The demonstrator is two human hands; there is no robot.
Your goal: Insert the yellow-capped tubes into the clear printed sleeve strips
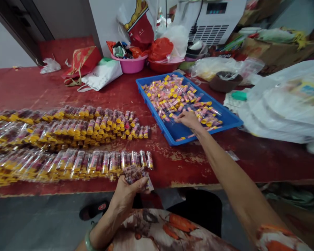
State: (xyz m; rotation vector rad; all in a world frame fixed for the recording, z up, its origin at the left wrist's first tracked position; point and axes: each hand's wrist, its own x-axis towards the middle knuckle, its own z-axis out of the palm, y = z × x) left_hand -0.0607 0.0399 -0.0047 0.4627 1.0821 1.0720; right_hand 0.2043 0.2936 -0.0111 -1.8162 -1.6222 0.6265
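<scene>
My left hand [131, 191] is closed around a small stack of printed slips [137, 176], with the thumb pressed on top, just off the table's front edge. Over the blue tray [172, 139], my right hand [189, 119] is pinched at a small clear tube; its fingertips are partly hidden. Pink-filled tubes with yellow caps [170, 92] lie in a loose heap toward the tray's far side. Left of the tray, similar tubes with purple printed wraps are stacked in long rows, the front row [94, 162] closest to my left hand.
The red table [167, 174] has a worn front edge. Behind the tray stand a pink basin [132, 65] and a white machine [211, 21]. Bags [103, 75] lie at the back left. Large plastic-wrapped packs [285, 104] stand close on the right. A black stool [204, 209] is below.
</scene>
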